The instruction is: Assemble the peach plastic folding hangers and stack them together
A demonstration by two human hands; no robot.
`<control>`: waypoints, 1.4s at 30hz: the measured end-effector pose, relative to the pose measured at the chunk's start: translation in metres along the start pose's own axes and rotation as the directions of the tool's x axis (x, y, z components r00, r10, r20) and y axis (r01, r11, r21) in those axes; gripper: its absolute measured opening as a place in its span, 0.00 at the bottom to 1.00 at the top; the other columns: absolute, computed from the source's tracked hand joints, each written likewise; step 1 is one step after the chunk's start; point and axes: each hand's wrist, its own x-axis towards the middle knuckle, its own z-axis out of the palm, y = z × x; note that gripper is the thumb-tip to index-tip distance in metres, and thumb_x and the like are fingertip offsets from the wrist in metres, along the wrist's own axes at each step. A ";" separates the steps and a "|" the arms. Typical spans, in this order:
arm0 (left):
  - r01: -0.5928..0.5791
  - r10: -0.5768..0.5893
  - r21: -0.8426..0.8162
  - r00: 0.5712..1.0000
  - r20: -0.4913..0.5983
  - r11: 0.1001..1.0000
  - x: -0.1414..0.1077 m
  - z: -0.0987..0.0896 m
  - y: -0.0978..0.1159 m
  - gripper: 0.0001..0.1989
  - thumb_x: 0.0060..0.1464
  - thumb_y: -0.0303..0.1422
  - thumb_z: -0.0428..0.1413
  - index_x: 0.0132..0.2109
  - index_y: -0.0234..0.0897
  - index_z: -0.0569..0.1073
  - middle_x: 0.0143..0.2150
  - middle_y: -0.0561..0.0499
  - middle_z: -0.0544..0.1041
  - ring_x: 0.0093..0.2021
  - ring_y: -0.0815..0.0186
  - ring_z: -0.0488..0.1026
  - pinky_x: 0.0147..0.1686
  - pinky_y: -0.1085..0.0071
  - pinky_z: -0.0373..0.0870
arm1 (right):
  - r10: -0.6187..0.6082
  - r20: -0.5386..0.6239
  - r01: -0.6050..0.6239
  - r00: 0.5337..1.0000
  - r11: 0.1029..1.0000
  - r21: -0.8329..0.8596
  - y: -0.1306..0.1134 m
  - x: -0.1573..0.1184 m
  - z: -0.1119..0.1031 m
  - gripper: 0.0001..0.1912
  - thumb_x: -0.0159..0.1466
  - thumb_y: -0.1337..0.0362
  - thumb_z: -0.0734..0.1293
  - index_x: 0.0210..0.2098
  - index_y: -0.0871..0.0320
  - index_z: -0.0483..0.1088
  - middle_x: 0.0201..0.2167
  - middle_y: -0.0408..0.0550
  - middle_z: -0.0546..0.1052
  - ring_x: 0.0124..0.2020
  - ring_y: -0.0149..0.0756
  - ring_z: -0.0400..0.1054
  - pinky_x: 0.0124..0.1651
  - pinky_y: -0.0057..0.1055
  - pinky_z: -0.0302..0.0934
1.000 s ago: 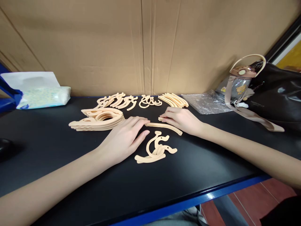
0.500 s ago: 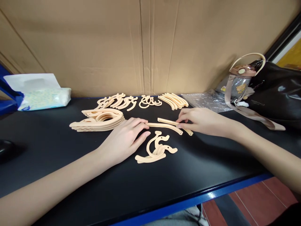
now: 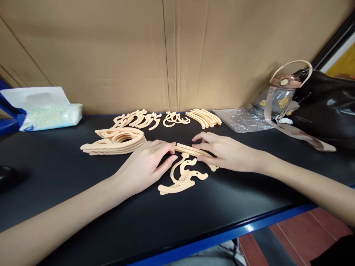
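Observation:
Two thin, curved beige strips [image 3: 191, 149] lie side by side on the black table between my hands. My left hand [image 3: 152, 159] rests at their left end, fingertips touching it and thumb held apart. Over their right part is my right hand [image 3: 224, 149], its fingers spread and not closed round them. Just in front lies a small group of beige pieces: a curved hook [image 3: 174, 171] and wavy arms [image 3: 191, 177] overlapping one another. A stack of larger beige hanger-shaped frames [image 3: 111, 149] sits left of my left hand.
Along the back lie wavy arms [image 3: 138, 118], hooks [image 3: 174, 119] and a pile of curved strips [image 3: 205, 118]. A plastic bag [image 3: 241, 120], a strapped bottle [image 3: 280, 98] and a black bag [image 3: 327, 107] are right; a tissue pack [image 3: 52, 114] is left, before a cardboard wall [image 3: 111, 55].
My right hand has shifted left and nearer, and its fingers have spread. The rear strip has slid left beside the other strip. My left hand has hardly moved.

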 end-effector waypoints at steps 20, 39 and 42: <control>-0.066 0.067 -0.003 0.997 0.036 0.998 0.000 -0.003 -0.001 0.16 0.67 0.39 0.43 0.53 0.41 0.72 0.55 0.49 0.74 0.55 0.59 0.70 0.53 0.60 0.67 | 0.114 -0.090 -0.117 0.989 0.992 -0.035 0.016 0.005 -0.002 0.17 0.64 0.53 0.66 0.45 0.60 0.72 0.38 0.50 0.76 0.40 0.43 0.70 0.45 0.39 0.62; -0.026 0.026 0.056 1.000 0.011 0.998 -0.002 -0.004 -0.003 0.19 0.66 0.42 0.44 0.57 0.39 0.68 0.60 0.45 0.69 0.57 0.56 0.67 0.56 0.56 0.64 | 0.160 -0.143 -0.164 0.977 0.986 -0.017 0.016 0.007 0.003 0.12 0.68 0.59 0.62 0.45 0.58 0.74 0.39 0.49 0.76 0.41 0.40 0.70 0.44 0.36 0.62; -0.065 0.065 0.039 0.998 0.000 0.997 -0.003 -0.005 0.001 0.15 0.64 0.43 0.47 0.46 0.39 0.71 0.58 0.45 0.70 0.55 0.56 0.67 0.53 0.56 0.65 | 0.119 -0.204 -0.129 0.972 0.991 -0.036 0.015 0.007 0.004 0.14 0.68 0.58 0.62 0.48 0.58 0.73 0.41 0.51 0.76 0.43 0.41 0.70 0.47 0.37 0.63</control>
